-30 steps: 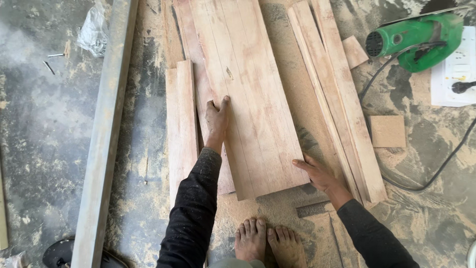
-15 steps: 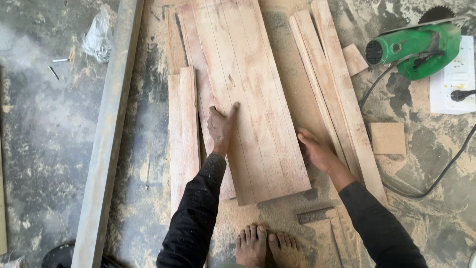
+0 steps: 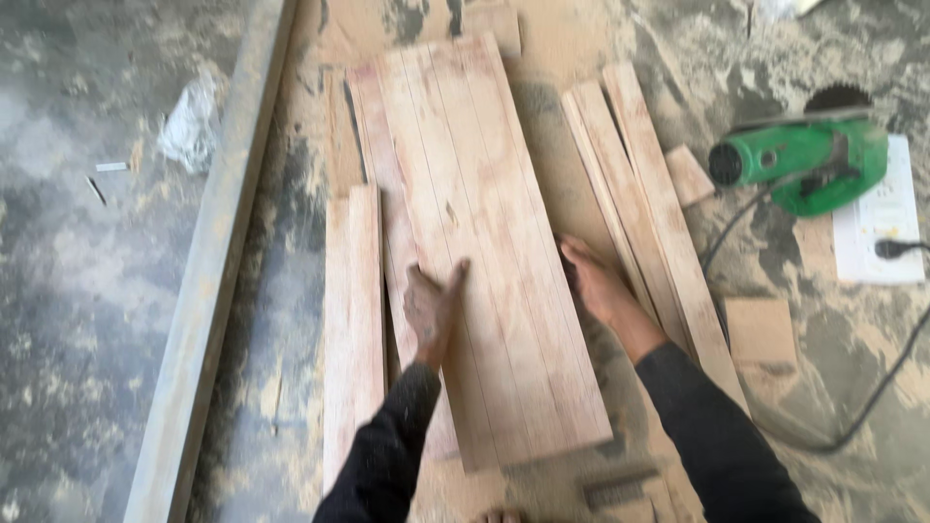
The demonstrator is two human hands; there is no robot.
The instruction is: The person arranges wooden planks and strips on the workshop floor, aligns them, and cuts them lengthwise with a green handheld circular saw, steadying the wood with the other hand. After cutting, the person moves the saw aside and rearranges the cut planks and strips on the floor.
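A wide wooden board [image 3: 484, 223] marked with lengthwise pencil lines lies on the dusty floor. My left hand [image 3: 431, 302] rests flat on its left part, fingers together and thumb out. My right hand [image 3: 591, 281] grips the board's right edge about halfway along. A shorter narrow plank [image 3: 352, 310] lies beside the board on the left. Two long strips [image 3: 639, 203] lie on the right, just past my right hand. Both my sleeves are dark.
A green circular saw [image 3: 799, 163] sits at the right beside a white power strip [image 3: 882, 223], its black cable [image 3: 872, 397] looping over the floor. A small square offcut [image 3: 760, 331] lies nearby. A long grey beam [image 3: 213, 271] runs along the left. Sawdust covers the floor.
Both hands have slid farther up the board. My right hand went from the board's near corner to its right edge. The view has tilted forward, hiding my feet.
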